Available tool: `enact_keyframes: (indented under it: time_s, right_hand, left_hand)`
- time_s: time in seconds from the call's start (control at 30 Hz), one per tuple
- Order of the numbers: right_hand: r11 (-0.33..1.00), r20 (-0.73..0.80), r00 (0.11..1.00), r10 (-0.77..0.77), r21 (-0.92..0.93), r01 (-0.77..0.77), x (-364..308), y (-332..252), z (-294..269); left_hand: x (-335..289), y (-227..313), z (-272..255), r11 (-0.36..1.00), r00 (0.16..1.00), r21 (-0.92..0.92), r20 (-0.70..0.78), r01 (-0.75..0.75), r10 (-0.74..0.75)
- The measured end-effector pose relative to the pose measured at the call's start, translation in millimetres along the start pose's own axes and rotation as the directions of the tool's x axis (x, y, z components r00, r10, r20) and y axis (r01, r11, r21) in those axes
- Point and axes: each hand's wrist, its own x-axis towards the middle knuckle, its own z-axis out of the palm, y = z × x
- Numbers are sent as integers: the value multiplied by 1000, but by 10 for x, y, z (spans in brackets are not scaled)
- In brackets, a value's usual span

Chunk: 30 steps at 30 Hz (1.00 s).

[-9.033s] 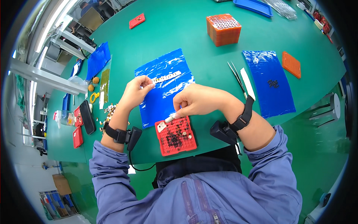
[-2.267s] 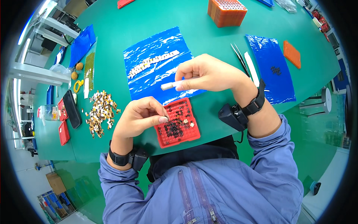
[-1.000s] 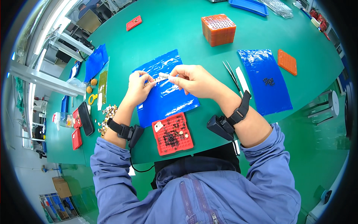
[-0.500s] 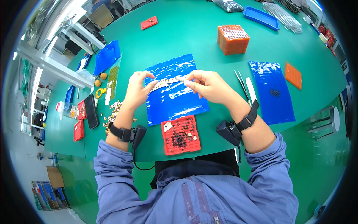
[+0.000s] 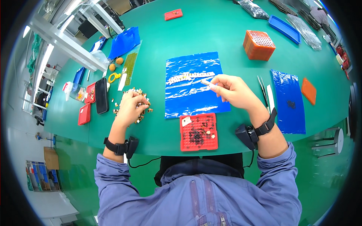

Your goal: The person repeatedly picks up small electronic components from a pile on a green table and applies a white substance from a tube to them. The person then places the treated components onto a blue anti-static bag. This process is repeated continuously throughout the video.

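My right hand (image 5: 232, 90) is above the right part of a blue plastic sheet (image 5: 192, 100). Its thumb and forefinger pinch a small whitish piece (image 5: 204, 81), too small to name more exactly. Just beyond it, a row of small cream-coloured parts (image 5: 188, 77) lies across the sheet. Over to the left, my left hand (image 5: 132, 107) reaches into a loose pile of small white and brown parts (image 5: 143, 115). Its fingers are bent together at the pile, and whatever is between them is hidden. A red perforated tray (image 5: 198, 145) with small black pieces sits nearest my body.
Tweezers (image 5: 263, 90) lie beside a second blue sheet (image 5: 288, 109) bearing a few black bits. An orange block of stacked trays (image 5: 259, 45) stands farther back. At left are a black case (image 5: 101, 96), yellow scissors (image 5: 114, 77) and red trays (image 5: 84, 114).
My left hand has left the blue sheet and moved left and nearer to the pile of parts. My right hand keeps its pinch beside the row. The whole view has shifted.
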Motion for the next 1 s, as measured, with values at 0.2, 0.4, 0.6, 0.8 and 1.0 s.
enact_keyframes:
  time_s: [0.2, 0.4, 0.6, 0.8, 1.0]
  right_hand:
    - [999, 20, 999, 28, -18, -28, -3, -16, -6]
    - [999, 64, 997, 40, -5, -40, -8, -24, 3]
    - [998, 96, 994, 59, -39, -55, -19, -35, 1]
    - [999, 143, 989, -38, 1, 38, -103, -140, 83]
    - [998, 306, 950, -64, 9, 64, -177, -279, 123]
  left_hand:
    - [16, 22, 35, 994, 996, -62, 2, -87, 87]
    - [13, -9, 6, 994, 996, -79, -40, -78, 75]
    - [-25, 119, -106, 916, 978, -345, 27, 204, -208]
    - [-52, 364, -127, 732, 985, -660, 105, 170, -134]
    - [-34, 883, 34, 689, 955, -690, -13, -223, 295]
